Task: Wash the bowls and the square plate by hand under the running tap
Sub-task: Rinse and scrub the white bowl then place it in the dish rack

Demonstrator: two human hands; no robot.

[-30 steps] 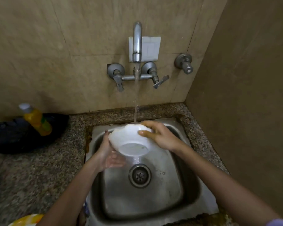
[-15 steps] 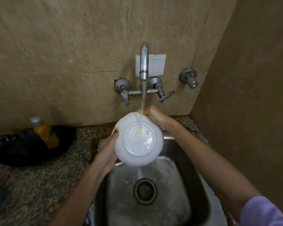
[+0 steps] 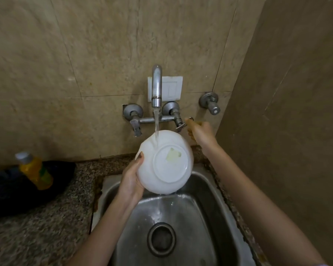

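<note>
A white bowl [image 3: 166,163] is held bottom towards me over the steel sink [image 3: 181,227], with a pale sticker patch on its base. Water from the tap spout [image 3: 156,87] runs onto its upper outer wall. My left hand [image 3: 132,179] grips the bowl's left rim, thumb on the outside. My right hand [image 3: 199,132] is off the bowl and up at the wall, its fingers curled round the right tap lever [image 3: 183,125]. No other bowl or the square plate is in view.
A yellow dish-soap bottle [image 3: 35,170] lies on a dark cloth [image 3: 12,191] on the speckled granite counter [image 3: 46,227] at left. A second wall valve [image 3: 210,102] sticks out right of the mixer. A tiled side wall [image 3: 296,131] closes in the right.
My right hand has left the bowl and moved up right to the tap lever. The left hand alone now holds the bowl, base towards me, still under the stream. The camera tilted upward.
</note>
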